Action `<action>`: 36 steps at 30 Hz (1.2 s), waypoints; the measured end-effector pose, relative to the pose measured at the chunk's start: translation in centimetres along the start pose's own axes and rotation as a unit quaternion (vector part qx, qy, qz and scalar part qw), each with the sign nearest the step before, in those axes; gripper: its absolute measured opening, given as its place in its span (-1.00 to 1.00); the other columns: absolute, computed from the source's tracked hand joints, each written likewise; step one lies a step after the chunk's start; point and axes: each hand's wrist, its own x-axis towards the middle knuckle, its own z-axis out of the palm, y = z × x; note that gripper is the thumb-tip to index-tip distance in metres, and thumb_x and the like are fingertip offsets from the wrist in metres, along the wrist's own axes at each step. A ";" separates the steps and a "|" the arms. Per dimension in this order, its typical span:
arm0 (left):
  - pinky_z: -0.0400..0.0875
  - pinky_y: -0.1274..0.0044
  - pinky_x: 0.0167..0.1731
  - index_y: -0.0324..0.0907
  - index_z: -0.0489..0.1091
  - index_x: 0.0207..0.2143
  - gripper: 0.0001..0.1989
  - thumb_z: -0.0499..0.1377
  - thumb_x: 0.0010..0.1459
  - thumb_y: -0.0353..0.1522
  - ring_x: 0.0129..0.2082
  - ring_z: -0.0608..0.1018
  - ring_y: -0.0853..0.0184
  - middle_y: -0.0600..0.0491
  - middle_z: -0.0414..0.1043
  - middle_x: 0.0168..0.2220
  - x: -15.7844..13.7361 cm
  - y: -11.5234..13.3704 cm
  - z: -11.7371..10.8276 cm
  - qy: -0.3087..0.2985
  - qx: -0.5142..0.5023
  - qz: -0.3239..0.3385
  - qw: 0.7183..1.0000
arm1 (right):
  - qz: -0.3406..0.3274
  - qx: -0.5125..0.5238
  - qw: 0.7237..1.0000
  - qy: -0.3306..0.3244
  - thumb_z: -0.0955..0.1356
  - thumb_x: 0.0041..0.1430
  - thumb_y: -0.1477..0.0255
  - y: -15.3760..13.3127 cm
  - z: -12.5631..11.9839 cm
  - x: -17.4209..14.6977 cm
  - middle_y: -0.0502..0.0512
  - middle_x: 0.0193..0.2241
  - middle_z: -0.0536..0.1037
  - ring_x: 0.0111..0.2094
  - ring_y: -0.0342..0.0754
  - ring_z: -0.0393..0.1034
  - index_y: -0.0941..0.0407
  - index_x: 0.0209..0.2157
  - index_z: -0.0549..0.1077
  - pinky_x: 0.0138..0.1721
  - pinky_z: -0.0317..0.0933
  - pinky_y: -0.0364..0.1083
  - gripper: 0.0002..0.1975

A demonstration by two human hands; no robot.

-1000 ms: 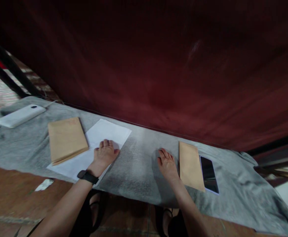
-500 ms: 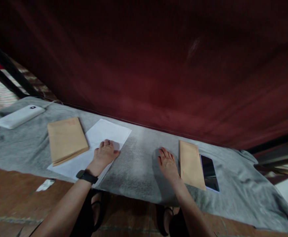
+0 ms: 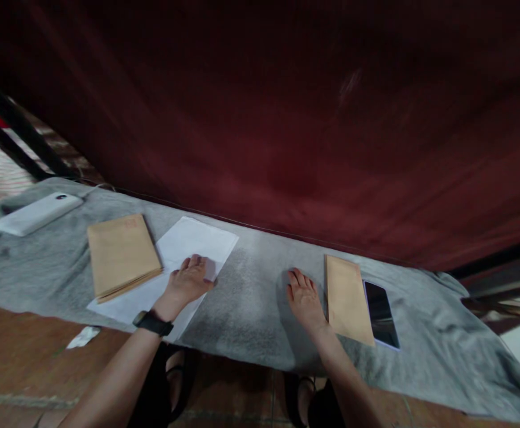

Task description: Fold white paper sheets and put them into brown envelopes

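Observation:
My left hand [image 3: 189,280], with a dark watch [image 3: 153,323] on its wrist, lies flat on white paper sheets [image 3: 197,236], fingers stretched out and thumb out to the right. To its left, a stack of brown envelopes [image 3: 123,252] covers part of the sheets. My right hand [image 3: 304,298] rests open on the grey cloth [image 3: 253,297], palm down and holding nothing. Just right of it lies another brown envelope [image 3: 349,300], not touched by the fingers. A smartphone [image 3: 381,315] with a black screen lies against that envelope's right side.
A white device with a round dark spot [image 3: 39,213] lies at the far left, a thin cable behind it. Dark red fabric [image 3: 277,148] rises along the cloth's back edge. A white scrap [image 3: 84,337] lies on the tiled floor [image 3: 23,356] below.
My left hand has shifted very slightly on the paper, its thumb a little lower. The right hand stays in place; the whole view has moved slightly.

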 end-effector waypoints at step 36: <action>0.21 0.41 0.27 -0.13 0.46 0.04 -0.63 0.11 0.19 -0.36 0.25 0.42 0.20 -0.06 0.50 0.14 1.1 -2.7 0.9 0.051 -0.057 0.125 0.989 | -0.012 -0.016 1.000 -0.008 0.17 0.43 0.46 0.0 -0.2 -0.2 0.33 0.28 0.35 0.19 0.15 0.29 0.21 0.27 0.30 0.21 0.11 0.13 -0.56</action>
